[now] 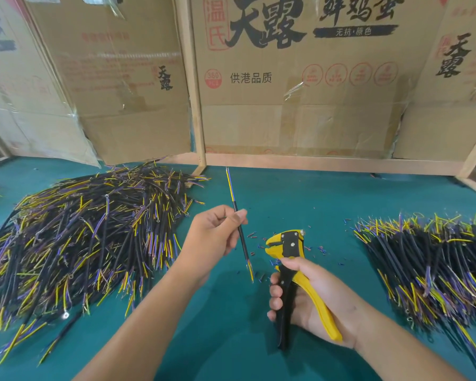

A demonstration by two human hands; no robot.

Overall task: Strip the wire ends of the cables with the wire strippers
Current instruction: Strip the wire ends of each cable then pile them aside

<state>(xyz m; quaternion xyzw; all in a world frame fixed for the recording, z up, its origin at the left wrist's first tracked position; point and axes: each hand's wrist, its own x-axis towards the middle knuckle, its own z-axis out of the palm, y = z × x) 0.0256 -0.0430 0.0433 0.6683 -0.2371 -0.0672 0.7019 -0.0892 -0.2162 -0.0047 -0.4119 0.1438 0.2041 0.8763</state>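
Teal felt covers the surface (231, 339), where a person works with both bare hands. The left hand (212, 237) is raised above the surface with its fingers curled, pinching a single black cable (239, 229) between thumb and fingertips near the middle of its length. The cable stands almost upright, tilted slightly; yellow and purple wires fan out of its sheath at the top end and at the bottom end, which hangs just left of the tool's head. The right hand (311, 301) grips the yellow and black wire strippers (291, 273), fingers wrapped around the black handle and the yellow handle lying against the palm. The strippers point upward and away, and their yellow jaws stand slightly parted, apart from the cable. Small clipped bits of insulation (259, 243) lie scattered on the surface around the tool head. A large heap of cables (80, 229) spreads across the left side of the surface, and a smaller heap (429, 257) lies on the right. Cardboard boxes (300, 78) printed with large characters stand behind a wooden frame (195, 105) at the back.
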